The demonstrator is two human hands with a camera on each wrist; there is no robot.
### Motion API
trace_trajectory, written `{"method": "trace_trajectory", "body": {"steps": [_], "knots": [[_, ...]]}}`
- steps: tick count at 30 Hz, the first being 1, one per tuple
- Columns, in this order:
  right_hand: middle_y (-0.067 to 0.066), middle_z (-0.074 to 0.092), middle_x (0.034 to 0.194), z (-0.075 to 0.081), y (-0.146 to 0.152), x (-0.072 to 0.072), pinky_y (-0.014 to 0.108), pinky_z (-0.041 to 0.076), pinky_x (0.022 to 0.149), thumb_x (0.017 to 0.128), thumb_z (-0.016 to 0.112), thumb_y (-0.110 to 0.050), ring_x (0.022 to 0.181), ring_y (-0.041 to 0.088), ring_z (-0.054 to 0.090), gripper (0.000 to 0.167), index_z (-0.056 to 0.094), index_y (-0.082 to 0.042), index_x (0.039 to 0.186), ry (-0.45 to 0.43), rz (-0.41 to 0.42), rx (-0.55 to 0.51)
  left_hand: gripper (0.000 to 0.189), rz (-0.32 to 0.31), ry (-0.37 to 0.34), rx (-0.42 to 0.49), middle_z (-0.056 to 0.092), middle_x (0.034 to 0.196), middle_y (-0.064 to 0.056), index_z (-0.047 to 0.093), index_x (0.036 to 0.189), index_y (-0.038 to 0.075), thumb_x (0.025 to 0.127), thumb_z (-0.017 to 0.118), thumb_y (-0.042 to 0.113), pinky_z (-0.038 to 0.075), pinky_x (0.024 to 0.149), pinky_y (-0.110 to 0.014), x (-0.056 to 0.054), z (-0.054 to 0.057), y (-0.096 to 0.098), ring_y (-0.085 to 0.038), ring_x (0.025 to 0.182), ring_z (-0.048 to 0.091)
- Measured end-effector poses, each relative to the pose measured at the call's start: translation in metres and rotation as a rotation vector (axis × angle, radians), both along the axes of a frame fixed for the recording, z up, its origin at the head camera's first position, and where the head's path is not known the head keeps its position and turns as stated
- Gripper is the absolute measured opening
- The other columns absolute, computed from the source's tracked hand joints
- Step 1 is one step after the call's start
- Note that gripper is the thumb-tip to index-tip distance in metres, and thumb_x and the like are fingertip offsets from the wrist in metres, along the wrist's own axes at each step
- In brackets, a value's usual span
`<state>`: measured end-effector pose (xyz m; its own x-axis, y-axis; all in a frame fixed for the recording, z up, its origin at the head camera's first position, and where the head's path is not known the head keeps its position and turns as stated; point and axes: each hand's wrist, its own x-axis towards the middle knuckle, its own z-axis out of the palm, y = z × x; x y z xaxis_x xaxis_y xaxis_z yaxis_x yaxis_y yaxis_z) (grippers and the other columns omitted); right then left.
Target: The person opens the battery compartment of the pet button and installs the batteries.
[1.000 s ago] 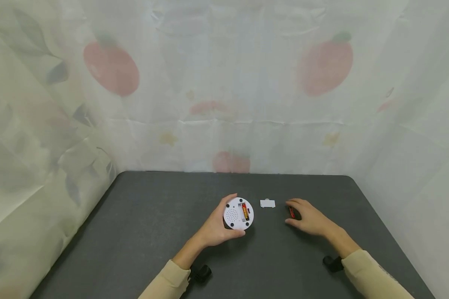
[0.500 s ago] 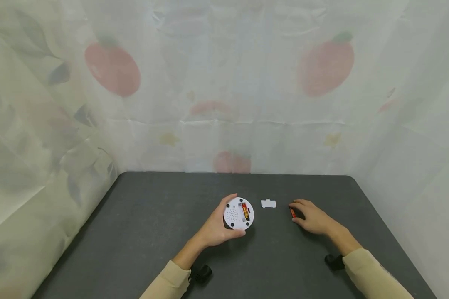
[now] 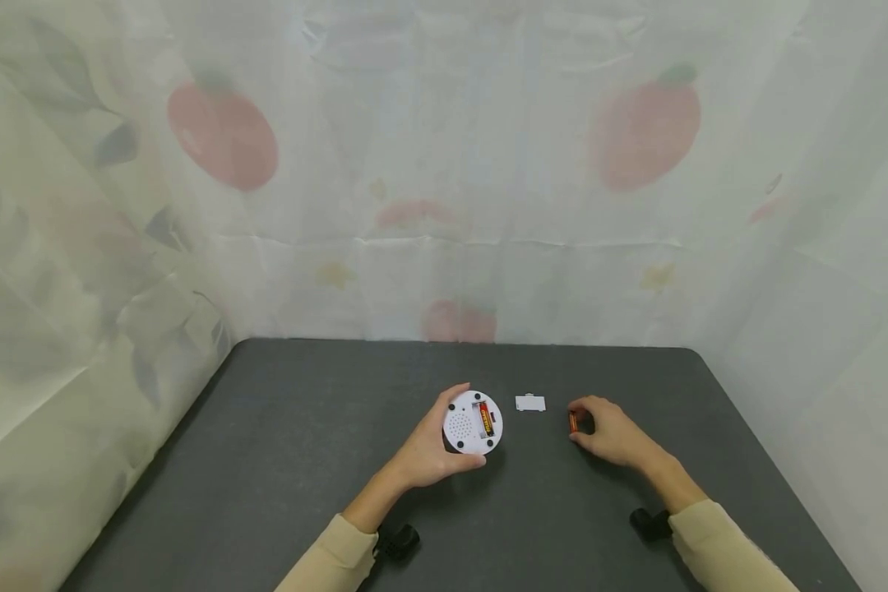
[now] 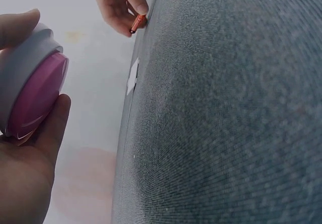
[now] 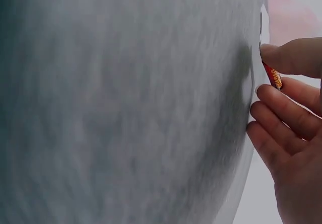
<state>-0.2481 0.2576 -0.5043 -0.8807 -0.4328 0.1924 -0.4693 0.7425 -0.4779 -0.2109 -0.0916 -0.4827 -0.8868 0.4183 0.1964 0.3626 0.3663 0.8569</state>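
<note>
My left hand (image 3: 431, 450) grips a round white device (image 3: 459, 424) by its edge, with its underside turned up. That side shows a speaker grille, dark feet and an uncovered battery slot with one orange-and-black battery (image 3: 485, 418) in it. The left wrist view shows the device's pink domed face (image 4: 40, 95) pointing the other way. To the right, my right hand (image 3: 612, 432) pinches a second battery (image 3: 573, 422) between thumb and fingers, close over the table. In the right wrist view the thumb covers one end of this battery.
A small white battery cover (image 3: 529, 403) lies on the dark grey table (image 3: 303, 460) between the two hands. Pale curtains (image 3: 533, 164) with fruit prints hang behind the table and along both sides. A black wrist camera (image 3: 401, 543) sits at the left cuff.
My right hand first shifted slightly right, then back left, with the battery now pinched at the fingertips and turned more upright. The left hand and the device have stayed in place.
</note>
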Motion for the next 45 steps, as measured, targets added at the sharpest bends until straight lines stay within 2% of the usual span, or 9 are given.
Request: {"method": "trace_trajectory", "body": {"steps": [6,10,24,32,36,38,40,43,45], "knots": [[-0.002,0.063,0.094,-0.002,-0.013,0.005,0.034,0.051,0.076,0.087,0.08,-0.008,0.084,0.012,0.059,0.04,0.064,0.003,0.122,-0.071,-0.015,-0.147,0.104,-0.012,0.007,0.006,0.052,0.134,0.001,0.026,0.157,0.034,0.077,0.091,0.025,0.044,0.094,-0.041,-0.001,-0.002,-0.002,-0.018,0.111,0.054],[-0.002,0.062,0.09,-0.001,-0.024,0.01,0.029,0.049,0.071,0.087,0.078,-0.008,0.077,0.009,0.057,0.041,0.062,0.002,0.123,-0.14,0.008,-0.245,0.103,-0.03,0.016,0.019,0.052,0.133,0.002,0.026,0.156,0.04,0.077,0.091,0.032,0.043,0.094,-0.041,-0.001,-0.003,-0.003,-0.018,0.11,0.054],[0.006,0.068,0.089,0.008,-0.052,0.022,0.028,0.047,0.064,0.09,0.076,-0.007,0.07,0.014,0.059,0.043,0.057,0.002,0.127,-0.28,0.073,-0.492,0.104,-0.053,0.011,0.027,0.051,0.135,0.002,0.025,0.157,0.039,0.077,0.09,0.032,0.045,0.093,-0.04,-0.001,-0.003,-0.002,-0.018,0.111,0.054],[0.009,0.069,0.092,0.015,-0.073,0.024,0.028,0.048,0.068,0.091,0.075,-0.005,0.074,0.015,0.061,0.042,0.057,0.002,0.128,-0.29,0.086,-0.588,0.104,-0.051,0.005,0.034,0.051,0.135,0.001,0.025,0.157,0.039,0.077,0.091,0.031,0.044,0.094,-0.041,-0.001,-0.005,-0.003,-0.019,0.111,0.054],[0.01,0.07,0.094,0.022,-0.08,0.026,0.029,0.05,0.072,0.093,0.074,-0.009,0.078,0.022,0.064,0.04,0.058,0.0,0.128,-0.273,0.099,-0.602,0.104,-0.048,-0.005,0.034,0.052,0.134,0.0,0.026,0.157,0.037,0.077,0.091,0.026,0.044,0.093,-0.04,0.0,-0.004,-0.003,-0.019,0.111,0.054],[0.01,0.07,0.096,0.024,-0.083,0.028,0.029,0.051,0.074,0.094,0.073,-0.011,0.08,0.028,0.065,0.039,0.058,0.0,0.129,-0.265,0.11,-0.612,0.104,-0.047,-0.016,0.025,0.052,0.134,-0.003,0.026,0.158,0.03,0.078,0.091,0.021,0.044,0.093,-0.04,0.005,0.004,-0.002,-0.02,0.111,0.054],[0.01,0.07,0.097,0.027,-0.086,0.03,0.028,0.052,0.074,0.095,0.073,-0.011,0.081,0.028,0.066,0.037,0.058,-0.001,0.128,-0.251,0.114,-0.624,0.102,-0.053,-0.018,0.022,0.052,0.134,-0.006,0.026,0.159,0.023,0.079,0.09,0.016,0.044,0.093,-0.04,0.011,0.016,-0.001,-0.019,0.11,0.054],[0.009,0.069,0.097,0.029,-0.09,0.033,0.028,0.052,0.073,0.095,0.073,-0.011,0.08,0.024,0.065,0.035,0.06,-0.003,0.126,-0.219,0.115,-0.644,0.099,-0.064,-0.027,0.014,0.052,0.133,-0.009,0.027,0.159,0.015,0.08,0.087,0.011,0.045,0.091,-0.038,0.02,0.034,0.0,-0.019,0.107,0.055],[0.007,0.069,0.096,0.031,-0.093,0.034,0.028,0.052,0.072,0.094,0.074,-0.011,0.08,0.019,0.064,0.033,0.061,-0.007,0.125,-0.182,0.112,-0.649,0.098,-0.072,-0.021,0.017,0.052,0.133,-0.008,0.027,0.158,0.014,0.081,0.087,0.011,0.046,0.089,-0.037,0.021,0.036,-0.001,-0.018,0.106,0.055]]}}
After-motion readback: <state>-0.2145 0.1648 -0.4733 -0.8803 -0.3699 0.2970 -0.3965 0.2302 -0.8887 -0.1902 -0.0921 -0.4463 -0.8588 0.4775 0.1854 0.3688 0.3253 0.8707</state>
